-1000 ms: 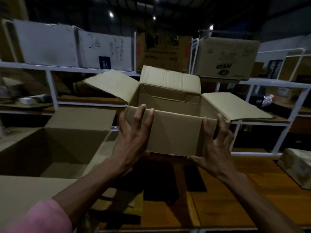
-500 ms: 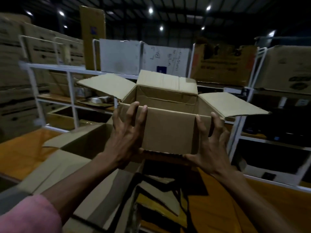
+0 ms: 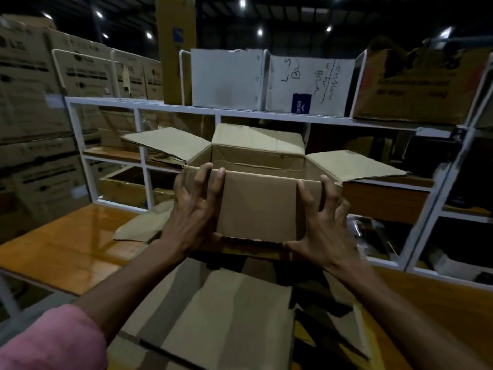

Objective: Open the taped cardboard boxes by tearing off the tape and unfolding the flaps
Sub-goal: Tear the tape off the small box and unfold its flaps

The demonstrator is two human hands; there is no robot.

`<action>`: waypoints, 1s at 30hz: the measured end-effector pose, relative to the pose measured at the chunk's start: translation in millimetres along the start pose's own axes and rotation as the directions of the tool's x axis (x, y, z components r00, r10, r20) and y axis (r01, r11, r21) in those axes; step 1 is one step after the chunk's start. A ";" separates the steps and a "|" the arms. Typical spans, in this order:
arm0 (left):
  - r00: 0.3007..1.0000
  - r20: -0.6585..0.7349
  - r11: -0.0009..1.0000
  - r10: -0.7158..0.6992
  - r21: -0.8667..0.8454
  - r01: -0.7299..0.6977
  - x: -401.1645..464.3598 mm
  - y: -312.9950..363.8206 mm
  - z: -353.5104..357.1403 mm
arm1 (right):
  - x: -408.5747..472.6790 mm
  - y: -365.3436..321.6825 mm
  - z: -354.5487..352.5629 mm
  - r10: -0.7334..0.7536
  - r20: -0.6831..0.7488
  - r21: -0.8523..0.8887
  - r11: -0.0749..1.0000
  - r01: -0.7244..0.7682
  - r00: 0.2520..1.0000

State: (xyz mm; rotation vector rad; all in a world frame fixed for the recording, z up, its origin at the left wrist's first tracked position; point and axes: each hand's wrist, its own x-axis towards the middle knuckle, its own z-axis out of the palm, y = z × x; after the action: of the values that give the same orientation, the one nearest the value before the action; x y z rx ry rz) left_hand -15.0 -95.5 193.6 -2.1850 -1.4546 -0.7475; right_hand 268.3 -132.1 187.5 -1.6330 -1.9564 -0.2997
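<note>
I hold a small brown cardboard box (image 3: 260,206) up in the air in front of me. Its top is open: the side flaps spread out left and right, the far flap stands up, and the near flap hangs down its front. My left hand (image 3: 193,212) grips the box's near left corner with fingers spread. On the near right corner my right hand (image 3: 321,222) grips the same way. No tape shows on this box. Below it lies a larger open cardboard box (image 3: 213,316) with its flaps spread.
A white metal shelf rack (image 3: 240,114) stands close behind, carrying white and brown boxes on top. Tall stacks of printed cartons (image 3: 34,116) fill the left side. The orange floor (image 3: 66,249) shows at left, with a loose cardboard flap (image 3: 144,222) on it.
The view has swung to the left, bringing the stacked cartons at left into sight. Both hands keep the same grip on the small box; the larger box now lies under it.
</note>
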 end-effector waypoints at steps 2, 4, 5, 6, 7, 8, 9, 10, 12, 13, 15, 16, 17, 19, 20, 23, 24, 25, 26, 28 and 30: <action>0.998 0.055 1.000 -0.001 0.003 0.001 -2.3 -24.9 11.6 | 2.3 -16.4 15.1 0.060 -0.003 -0.042 0.997 -0.060 0.998; 0.996 0.084 0.999 0.005 -0.051 0.000 -4.9 -49.2 25.0 | 4.6 -37.5 32.6 0.090 0.006 -0.050 0.995 -0.089 0.996; 0.995 0.096 0.997 0.023 -0.078 -0.016 -6.8 -59.0 31.0 | 5.9 -44.9 38.9 0.095 0.010 -0.044 0.995 -0.094 0.995; 0.991 0.126 0.995 0.035 -0.099 -0.022 -8.5 -66.8 34.3 | 5.2 -53.3 42.6 0.111 0.023 -0.036 0.993 -0.110 0.994; 0.987 0.153 0.993 0.046 -0.112 -0.029 -9.7 -74.8 40.5 | 4.2 -59.7 48.2 0.129 0.036 -0.051 0.991 -0.127 0.991; 0.982 0.180 0.991 0.053 -0.130 -0.029 -10.9 -81.5 46.0 | 3.7 -65.4 53.8 0.148 0.059 -0.074 0.987 -0.144 0.987; 0.979 0.194 0.988 0.069 -0.152 -0.039 -10.9 -87.8 52.3 | 3.8 -70.1 59.7 0.173 0.083 -0.093 0.982 -0.165 0.982; 0.974 0.213 0.985 0.082 -0.168 -0.046 -10.3 -92.4 57.1 | 3.6 -73.1 65.5 0.199 0.093 -0.095 0.977 -0.190 0.976; 0.965 0.242 0.980 0.106 -0.191 -0.059 -8.1 -98.7 65.9 | 4.8 -75.6 75.9 0.239 0.091 -0.083 0.969 -0.232 0.967; 0.962 0.251 0.977 0.110 -0.207 -0.057 -7.1 -101.2 71.0 | 5.1 -75.6 80.2 0.254 0.098 -0.085 0.965 -0.246 0.962; 0.955 0.282 0.974 0.093 -0.226 -0.029 -5.9 -103.4 80.1 | 6.1 -76.5 85.7 0.271 0.115 -0.093 0.961 -0.261 0.956; 0.954 0.287 0.972 0.083 -0.236 -0.014 -5.8 -104.1 84.2 | 6.7 -76.0 88.6 0.275 0.117 -0.103 0.959 -0.264 0.954; 0.956 0.284 0.970 0.075 -0.244 -0.004 -5.6 -105.5 91.1 | 8.2 -75.2 92.2 0.277 0.122 -0.113 0.958 -0.264 0.953; 0.955 0.287 0.968 0.075 -0.251 0.000 -6.9 -106.7 102.2 | 7.7 -73.1 97.0 0.271 0.133 -0.128 0.959 -0.254 0.953; 0.952 0.295 0.969 0.076 -0.249 0.000 -7.5 -107.4 108.4 | 8.3 -70.2 100.5 0.264 0.149 -0.137 0.960 -0.245 0.953; 0.937 0.341 0.968 0.070 -0.251 0.019 -12.8 -105.7 124.0 | 8.0 -59.9 107.9 0.265 0.227 -0.192 0.956 -0.223 0.937; 0.930 0.360 0.969 0.071 -0.246 0.021 -14.0 -105.0 127.6 | 7.4 -56.3 109.3 0.268 0.254 -0.211 0.953 -0.217 0.929; 0.923 0.379 0.973 0.073 -0.232 0.019 -13.8 -105.3 131.3 | 6.7 -53.1 110.4 0.269 0.286 -0.228 0.951 -0.208 0.920; 0.913 0.401 0.977 0.076 -0.214 0.012 -12.1 -105.7 132.4 | 6.3 -50.5 111.1 0.267 0.319 -0.240 0.951 -0.195 0.909; 0.890 0.447 0.982 0.084 -0.189 0.002 -5.9 -106.2 129.2 | 4.5 -48.4 110.5 0.260 0.372 -0.256 0.952 -0.170 0.891; 0.859 0.507 0.987 0.070 -0.163 0.016 -0.4 -105.8 118.7 | 2.9 -49.2 108.3 0.254 0.389 -0.288 0.947 -0.146 0.885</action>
State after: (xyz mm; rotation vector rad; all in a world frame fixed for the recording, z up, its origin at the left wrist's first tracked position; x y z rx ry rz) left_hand -88.7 14.9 106.0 -2.6651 -1.6440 -0.2804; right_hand 190.9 -85.7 109.9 -2.2026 -2.0934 -0.1181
